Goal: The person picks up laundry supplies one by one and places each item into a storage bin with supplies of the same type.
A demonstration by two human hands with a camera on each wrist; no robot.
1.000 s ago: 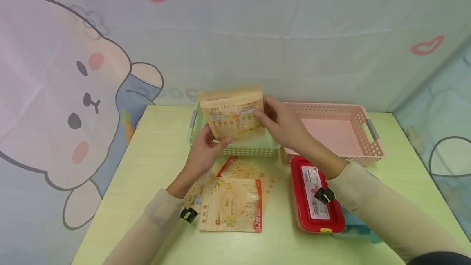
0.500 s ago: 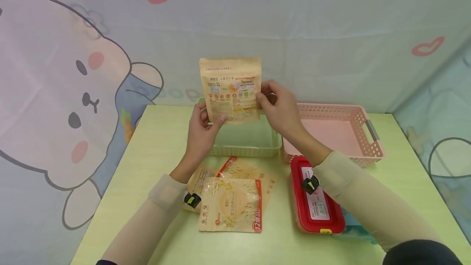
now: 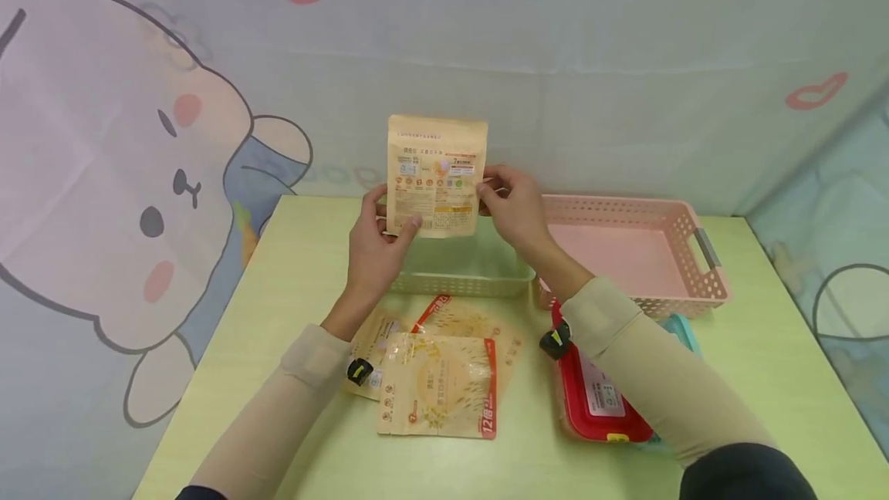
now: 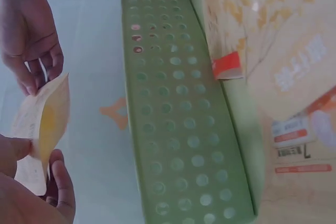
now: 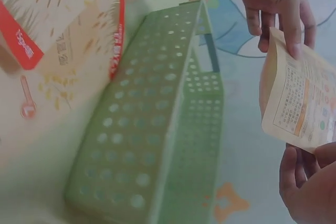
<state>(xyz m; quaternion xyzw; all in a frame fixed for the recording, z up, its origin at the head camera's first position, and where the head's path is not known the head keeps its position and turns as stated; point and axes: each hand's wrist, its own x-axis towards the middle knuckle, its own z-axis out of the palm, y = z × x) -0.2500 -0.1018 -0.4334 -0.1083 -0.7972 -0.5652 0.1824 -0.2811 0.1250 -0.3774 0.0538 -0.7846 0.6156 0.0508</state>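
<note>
Both hands hold up a beige printed pouch (image 3: 436, 176), its text-covered back facing the head camera. My left hand (image 3: 375, 245) pinches the lower left edge, thumb on the front face. On the other side my right hand (image 3: 517, 211) pinches the right edge between thumb and fingers. The pouch is upright above a green perforated basket (image 3: 461, 282), partly hiding it. In the right wrist view the pouch (image 5: 302, 95) appears slightly bowed between the two hands. Below, several similar pouches (image 3: 437, 388) lie overlapping on the table, the front one with a red strip.
A pink perforated basket (image 3: 618, 253) stands right of the green one. A red-lidded container (image 3: 600, 400) lies in front of it, partly under the right sleeve, beside a teal container (image 3: 681, 330). Behind the table (image 3: 257, 307) hangs a printed cloth (image 3: 556, 60).
Both hands have raised the pouch from low over the green basket and turned it upright to face the camera. In the last half second it has dropped slightly. The pouches on the table stayed put.
</note>
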